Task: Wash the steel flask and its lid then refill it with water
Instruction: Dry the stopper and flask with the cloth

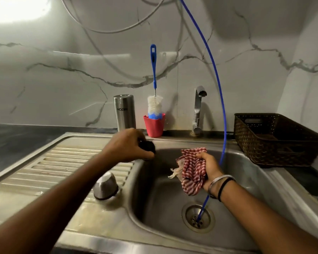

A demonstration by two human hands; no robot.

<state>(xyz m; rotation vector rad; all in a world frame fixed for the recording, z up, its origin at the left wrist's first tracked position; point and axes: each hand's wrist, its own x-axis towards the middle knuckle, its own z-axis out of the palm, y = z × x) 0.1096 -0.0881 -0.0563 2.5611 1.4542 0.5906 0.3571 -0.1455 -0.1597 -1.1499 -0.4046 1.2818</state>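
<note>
The steel flask [124, 112] stands inverted at the back of the desk [17, 143], just behind the sink's rear rim, its long axis vertical; its printed lettering reads upside down and the closed base faces up, so its mouth points down, hidden behind the left hand [130, 146]. That hand reaches to the rear left corner of the sink basin [173, 208], fingers curled round a small dark object [148, 146] that may be part of the lid, though blur keeps this uncertain. A steel cap [105, 187], dome-shaped with a dark rim, sits mouth-down on the ribbed drainboard [62, 162], tilted slightly, near the basin's left edge and well apart from the flask. The right hand [208, 168] is over the basin, clenched on a bunched red-and-white checked cloth [192, 171] with a frayed pale edge hanging to the left. Just beside the flask, to its right, a red cup [153, 128] holds a bottle brush [154, 85] upright, blue handle pointing up. The tap [198, 110] rises behind the basin, spout turned forward. A thin blue hose [217, 83] curves down from above, passes behind the right hand and ends in the drain [197, 218]. A dark woven basket [275, 140] sits on the desk at right.
</note>
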